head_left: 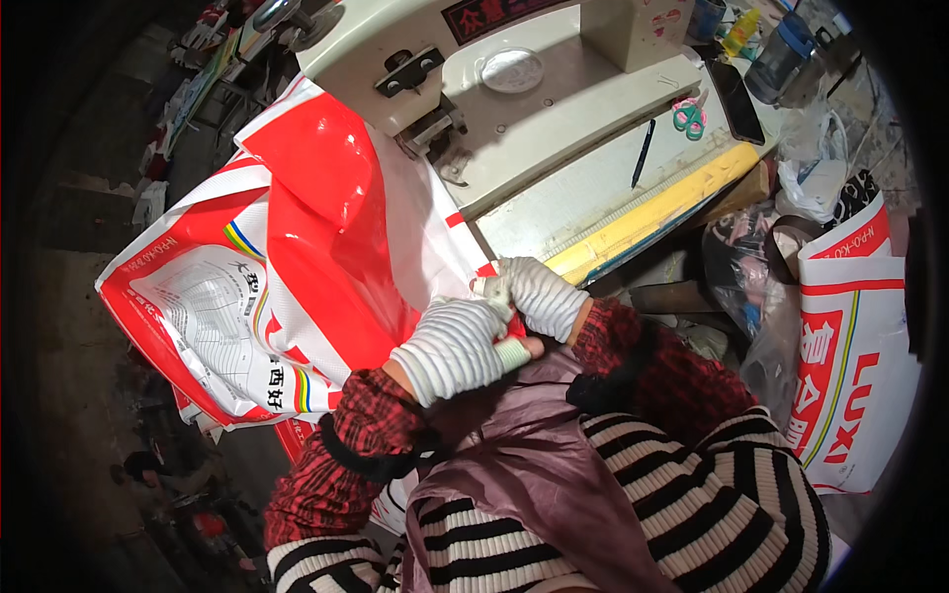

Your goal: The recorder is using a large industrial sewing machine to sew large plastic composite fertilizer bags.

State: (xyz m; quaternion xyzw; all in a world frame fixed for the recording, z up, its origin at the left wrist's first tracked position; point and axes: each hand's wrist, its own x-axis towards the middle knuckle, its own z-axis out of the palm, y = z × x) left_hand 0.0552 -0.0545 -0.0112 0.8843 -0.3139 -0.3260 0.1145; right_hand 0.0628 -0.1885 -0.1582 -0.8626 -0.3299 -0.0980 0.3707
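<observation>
A large red and white woven plastic sack (pixel 331 188) spreads over the left of the sewing machine (pixel 633 104), with its upper part beside the needle area. My left hand (pixel 450 346), in a whitish ribbed glove, is closed on the sack's near right edge. Close beside it, my right hand (pixel 542 296), gloved alike, pinches the same edge at a corner. A bit of red sack shows between the two hands. My left fingertips are bare and bent inward. The exact fold under the fingers is hidden.
A black pen (pixel 644 153), green-and-pink small scissors (pixel 689 119) and a dark phone (pixel 734 102) lie on the machine table. A yellow strip (pixel 662 212) runs along its front edge. More printed sacks (pixel 855 346) stand at right, near a blue-lidded bottle (pixel 781 59).
</observation>
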